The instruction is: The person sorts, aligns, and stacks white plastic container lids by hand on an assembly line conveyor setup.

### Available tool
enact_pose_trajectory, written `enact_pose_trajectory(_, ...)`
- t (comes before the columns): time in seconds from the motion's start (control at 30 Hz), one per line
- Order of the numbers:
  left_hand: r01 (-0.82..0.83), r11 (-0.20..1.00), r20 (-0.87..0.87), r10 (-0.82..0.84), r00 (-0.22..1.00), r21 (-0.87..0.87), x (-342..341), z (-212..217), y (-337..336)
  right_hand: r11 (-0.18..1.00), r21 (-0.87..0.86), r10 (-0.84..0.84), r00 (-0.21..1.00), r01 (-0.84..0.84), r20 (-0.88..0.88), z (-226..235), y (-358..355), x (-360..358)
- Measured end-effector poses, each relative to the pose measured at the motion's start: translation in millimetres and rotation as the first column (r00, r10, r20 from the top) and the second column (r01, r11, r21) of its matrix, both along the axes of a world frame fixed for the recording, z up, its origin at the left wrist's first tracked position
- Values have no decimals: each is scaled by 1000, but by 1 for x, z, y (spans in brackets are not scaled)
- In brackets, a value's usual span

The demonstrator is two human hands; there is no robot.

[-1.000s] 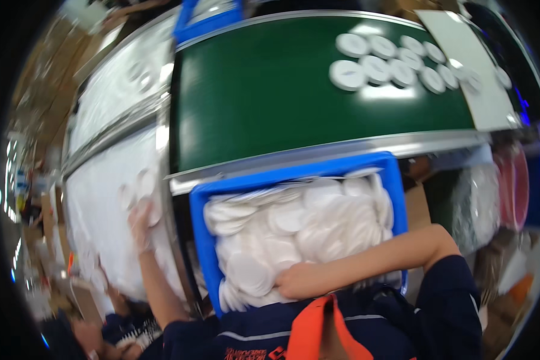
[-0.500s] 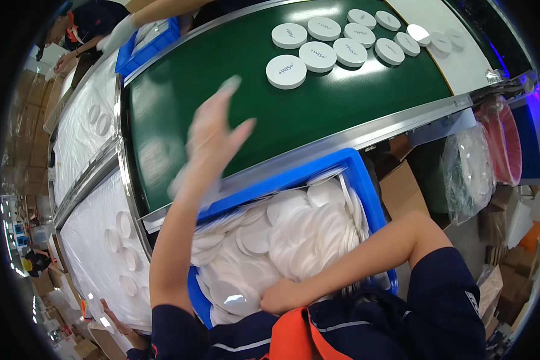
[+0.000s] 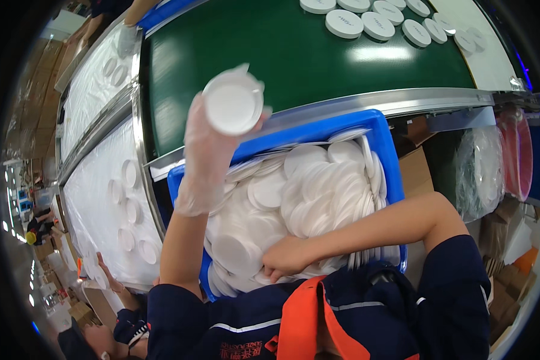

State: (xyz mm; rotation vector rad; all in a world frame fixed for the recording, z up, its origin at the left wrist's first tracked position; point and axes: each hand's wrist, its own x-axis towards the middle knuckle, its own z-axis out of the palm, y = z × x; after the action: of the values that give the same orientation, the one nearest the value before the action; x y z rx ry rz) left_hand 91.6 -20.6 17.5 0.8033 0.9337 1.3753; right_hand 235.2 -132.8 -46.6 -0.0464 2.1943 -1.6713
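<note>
In the upper middle, my left hand (image 3: pixel 207 141), in a thin see-through glove, is closed round a shallow white round lid (image 3: pixel 233 103). Its hollow side faces me, above the near edge of a green conveyor belt (image 3: pixel 222 39). My bare right hand (image 3: pixel 287 258) rests in a blue crate (image 3: pixel 396 174) with its fingers curled down among thin white discs (image 3: pixel 318 186). What those fingertips hold, if anything, is hidden. The crate is heaped with discs, some flat and some on edge. Several finished-looking white lids (image 3: pixel 344 24) lie printed side up at the belt's far right.
A metal rail (image 3: pixel 426 99) runs between belt and crate. On the left, a plastic-covered table (image 3: pixel 96 207) carries several white lids (image 3: pixel 126 240). Another person's gloved hand (image 3: pixel 126 39) is at the upper left; a person (image 3: pixel 111 336) sits lower left. Bagged white pieces (image 3: pixel 480 162) hang at right.
My left hand, blurred over the belt before, now shows a lid in its grip. My right hand stays in the crate. The view has shifted, and the belt's lids appear higher and farther right.
</note>
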Motion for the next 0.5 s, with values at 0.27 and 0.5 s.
enact_pose_trajectory(0.27, -200, 975, 297, 221, 929, -101, -60, 6, -145, 941, 229, -198, 954, 250, -225, 11, -2, 1)
enact_pose_trajectory(0.5, -534, 842, 392, 516, 762, -70, -61, 10, -215, 610, 507, -408, 790, 609, -458, 47, 9, -43)
